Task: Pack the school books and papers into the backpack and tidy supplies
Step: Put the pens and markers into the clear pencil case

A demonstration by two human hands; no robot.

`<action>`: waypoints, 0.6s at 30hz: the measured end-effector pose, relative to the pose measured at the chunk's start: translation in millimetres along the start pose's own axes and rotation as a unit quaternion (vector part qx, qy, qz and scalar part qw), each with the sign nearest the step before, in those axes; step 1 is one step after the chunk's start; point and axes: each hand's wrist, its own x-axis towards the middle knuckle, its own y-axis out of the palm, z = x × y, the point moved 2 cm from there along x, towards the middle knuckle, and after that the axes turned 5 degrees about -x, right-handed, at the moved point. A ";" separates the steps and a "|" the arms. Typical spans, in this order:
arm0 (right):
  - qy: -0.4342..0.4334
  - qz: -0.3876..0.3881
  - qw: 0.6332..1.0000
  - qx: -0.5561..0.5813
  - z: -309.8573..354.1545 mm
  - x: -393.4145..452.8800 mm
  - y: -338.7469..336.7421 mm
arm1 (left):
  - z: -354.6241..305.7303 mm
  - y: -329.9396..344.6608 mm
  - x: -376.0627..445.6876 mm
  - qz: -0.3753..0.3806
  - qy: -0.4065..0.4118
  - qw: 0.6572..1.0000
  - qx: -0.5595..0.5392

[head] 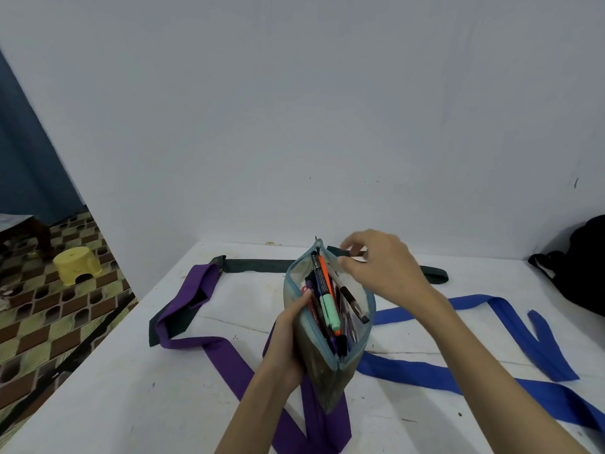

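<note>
- Gripping the open pouch (pixel 327 371) upright above the table (pixel 131 388), the left hand (pixel 288 339) clasps its side.
- Right hand (pixel 383 270) hovers over the pens (pixel 327 299), fingers loosely curled, holding nothing.
- Backpack (pixel 582 267) sits far right.

Place: you're in a plain home room.
Signs: patterned floor tiles (pixel 49 319), yellow plastic stool (pixel 77 266), bare wall (pixel 294 109), white desk (pixel 131 388).

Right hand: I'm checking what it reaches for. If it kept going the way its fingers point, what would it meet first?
Probably the far rim of the open pencil case, near its zipper end; the right hand hovers there, though depth is unclear.
</note>
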 end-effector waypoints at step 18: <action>0.251 0.045 0.938 0.234 -77.7 -9.2 29.1 | 10.5 22.5 11.3 0.079 -0.023 0.969 0.234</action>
